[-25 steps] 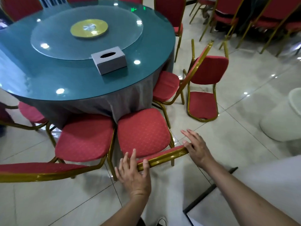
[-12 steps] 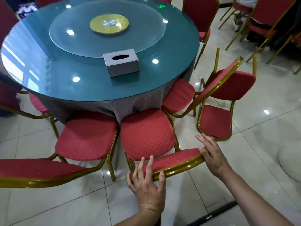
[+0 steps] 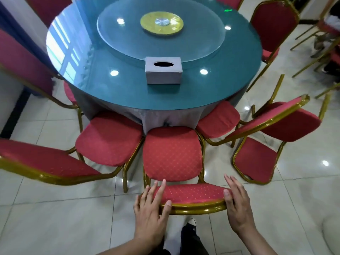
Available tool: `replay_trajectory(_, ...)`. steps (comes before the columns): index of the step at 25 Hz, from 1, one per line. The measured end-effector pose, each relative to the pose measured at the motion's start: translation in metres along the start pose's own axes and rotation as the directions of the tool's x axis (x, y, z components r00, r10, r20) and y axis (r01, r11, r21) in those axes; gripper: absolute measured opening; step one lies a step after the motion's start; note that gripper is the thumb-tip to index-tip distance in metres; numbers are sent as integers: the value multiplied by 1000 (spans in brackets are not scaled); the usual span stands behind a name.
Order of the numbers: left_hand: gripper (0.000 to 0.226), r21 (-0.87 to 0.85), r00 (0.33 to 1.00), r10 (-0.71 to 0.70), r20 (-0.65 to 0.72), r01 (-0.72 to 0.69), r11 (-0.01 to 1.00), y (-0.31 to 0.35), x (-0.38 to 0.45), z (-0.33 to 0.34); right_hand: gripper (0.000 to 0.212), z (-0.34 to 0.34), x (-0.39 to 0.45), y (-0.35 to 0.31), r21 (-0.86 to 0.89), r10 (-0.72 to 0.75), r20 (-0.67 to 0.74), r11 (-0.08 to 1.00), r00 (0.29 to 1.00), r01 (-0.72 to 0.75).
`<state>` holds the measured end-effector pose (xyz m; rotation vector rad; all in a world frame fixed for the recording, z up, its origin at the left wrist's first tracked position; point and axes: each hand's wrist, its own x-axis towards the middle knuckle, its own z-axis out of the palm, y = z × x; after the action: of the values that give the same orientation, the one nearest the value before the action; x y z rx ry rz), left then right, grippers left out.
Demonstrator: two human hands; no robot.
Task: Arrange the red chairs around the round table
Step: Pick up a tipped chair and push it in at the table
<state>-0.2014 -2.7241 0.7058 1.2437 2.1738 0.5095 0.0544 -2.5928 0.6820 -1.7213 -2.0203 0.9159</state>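
I see the middle red chair (image 3: 172, 153) facing the round surface (image 3: 128, 85), backrest crosswise (seat nearly under). My left hand (image 3: 150, 214) and right hand (image 3: 237, 203) rest on its ends, fingers (image 3: 161, 188) straight, gripping nothing.

The tissue box (image 3: 163, 70) stands on the worktop (image 3: 114, 89) near its near edge, in front of the turntable (image 3: 160, 32), which lies at the middle. A disc (image 3: 161, 23) lies at the turntable's centre. The middle chair (image 3: 173, 153) stands at the near edge, its seat just under the rim. The left hand (image 3: 150, 210) and right hand (image 3: 237, 205) rest on the two ends of its backrest. The left chair (image 3: 108, 142) stands just beside it, the right chair (image 3: 219, 118) on its other side. Behind the right chair, a spare chair (image 3: 257, 161) stands further from the worktop. A far chair (image 3: 274, 24) stands at the right edge.
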Motion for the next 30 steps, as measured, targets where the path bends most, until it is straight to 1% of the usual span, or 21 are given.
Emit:
replay_trajectory(2,64,-13,998,-25,-58,24,1000,5,-2,5,64,-2,0,6,-4,-43,25,999,999,44)
replay_trajectory(5,66,-86,980,-90,-178,76,993,15,-1,15,63,-7,1,18,-7,-159,65,987,985,160)
replay_trajectory(7,67,-144,942,-167,-291,130,981,22,4,23,65,-7,5,21,-19,-182,75,983,981,183)
replay_trajectory(9,66,-178,888,-218,-406,157,971,24,8,33,66,-3,7,22,-17,-176,43,984,983,177)
replay_trajectory(12,64,-183,840,-233,-491,162,970,28,14,43,65,-1,9,25,-6,-198,6,980,980,198)
replay_trajectory(15,61,-173,822,-227,-523,158,972,32,16,51,65,-4,17,29,13,-223,-9,975,975,223)
replay_trajectory(18,62,-177,816,-251,-520,184,967,47,24,61,69,-16,39,34,16,-250,-16,968,968,250)
replay_trajectory(20,63,-184,816,-267,-513,200,962,66,33,70,68,-32,62,39,38,-253,8,967,967,252)
replay_trajectory(23,64,-198,797,-300,-525,228,953,85,53,72,62,-47,99,35,47,-273,79,962,959,270)
replay_trajectory(26,65,-213,787,-317,-530,238,948,82,75,64,63,-42,124,24,54,-288,90,957,953,284)
replay_trajectory(30,68,-208,775,-316,-547,240,948,64,103,36,67,-21,140,-2,78,-289,98,956,952,283)
